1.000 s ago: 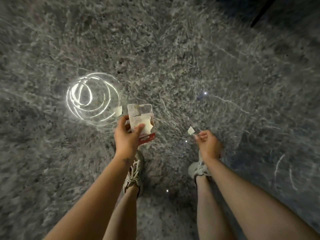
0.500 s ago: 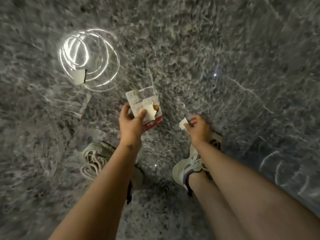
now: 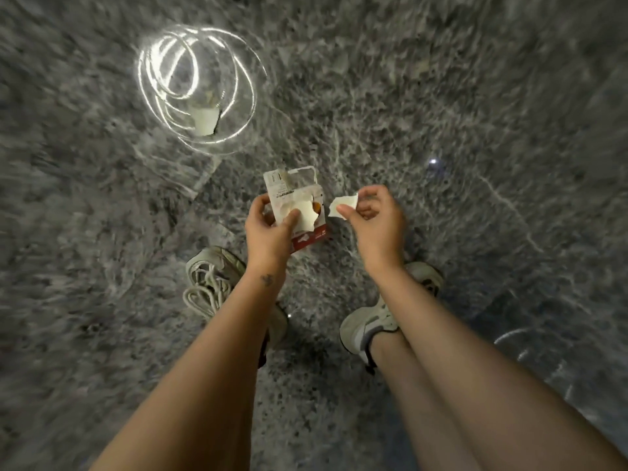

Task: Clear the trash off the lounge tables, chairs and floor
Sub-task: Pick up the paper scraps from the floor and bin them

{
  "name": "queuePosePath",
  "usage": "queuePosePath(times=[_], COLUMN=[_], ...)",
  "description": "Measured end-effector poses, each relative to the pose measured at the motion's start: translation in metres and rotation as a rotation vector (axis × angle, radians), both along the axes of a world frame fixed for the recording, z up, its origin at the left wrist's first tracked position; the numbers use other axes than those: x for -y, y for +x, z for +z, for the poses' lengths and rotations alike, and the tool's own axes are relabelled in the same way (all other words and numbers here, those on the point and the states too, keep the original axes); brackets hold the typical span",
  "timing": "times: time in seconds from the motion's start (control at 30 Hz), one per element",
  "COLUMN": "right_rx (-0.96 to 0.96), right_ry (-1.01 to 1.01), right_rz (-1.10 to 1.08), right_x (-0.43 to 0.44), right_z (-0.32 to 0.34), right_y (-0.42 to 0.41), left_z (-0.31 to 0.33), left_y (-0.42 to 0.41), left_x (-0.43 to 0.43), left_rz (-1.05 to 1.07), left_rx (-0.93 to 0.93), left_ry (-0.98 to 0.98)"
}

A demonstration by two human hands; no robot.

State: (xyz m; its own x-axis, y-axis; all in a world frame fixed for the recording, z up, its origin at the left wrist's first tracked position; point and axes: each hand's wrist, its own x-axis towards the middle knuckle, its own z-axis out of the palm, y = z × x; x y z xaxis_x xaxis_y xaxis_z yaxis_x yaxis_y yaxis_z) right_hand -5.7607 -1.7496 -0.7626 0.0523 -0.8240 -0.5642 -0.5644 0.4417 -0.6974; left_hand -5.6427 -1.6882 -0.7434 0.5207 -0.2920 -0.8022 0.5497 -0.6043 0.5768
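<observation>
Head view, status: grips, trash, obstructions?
Left grip holds packet. Right grip pinches paper scrap. Floor scrap ahead-left, not yet picked up. Nothing in the way.

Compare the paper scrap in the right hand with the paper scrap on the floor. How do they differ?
The held scrap is pinched in the right hand; the floor scrap lies untouched. The floor scrap sits inside a bright ring reflection; the held scrap is away from it. Both are white with torn edges.

floor [image 3: 441, 79]: grey speckled stone | torn white paper scrap [image 3: 205, 122]: lies well ahead of left sneaker [image 3: 212, 280] | right sneaker [image 3: 365, 329]: stands beside left sneaker
</observation>
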Motion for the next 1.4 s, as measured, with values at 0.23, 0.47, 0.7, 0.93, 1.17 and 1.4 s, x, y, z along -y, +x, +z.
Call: queuePosePath(times=[0.23,0.47,0.7,0.93,1.17,1.4], right_rx=[0.063,-0.025,-0.006,-0.408,-0.680,-0.597], right_ry=[0.035,0.085,0.089,-0.052,-0.225,-0.167], right_rz=[0.189,0.505,0.642,0.761,0.897,0.895], right_x=[0.013,0.000,0.020,0.046,0.041,0.038], right_z=[0.064,0.098,0.069,-0.050,-0.116,-0.092], right_y=[0.085,0.178,0.255,0.282,0.273,0.279], left_z=[0.062,0.103,0.078,-0.005,-0.062,-0.048], left_y=[0.050,0.129,0.216,0.257,0.238,0.220], left_x=[0.012,-0.013,-0.050,-0.068,-0.079,-0.077], left_rz=[0.041,0.207,0.341,0.492,0.569,0.634], left_rx=[0.024,-0.010,0.098,0.090,0.039,-0.017], left_ry=[-0.125,-0.143,-0.014,0.024,0.049,0.059])
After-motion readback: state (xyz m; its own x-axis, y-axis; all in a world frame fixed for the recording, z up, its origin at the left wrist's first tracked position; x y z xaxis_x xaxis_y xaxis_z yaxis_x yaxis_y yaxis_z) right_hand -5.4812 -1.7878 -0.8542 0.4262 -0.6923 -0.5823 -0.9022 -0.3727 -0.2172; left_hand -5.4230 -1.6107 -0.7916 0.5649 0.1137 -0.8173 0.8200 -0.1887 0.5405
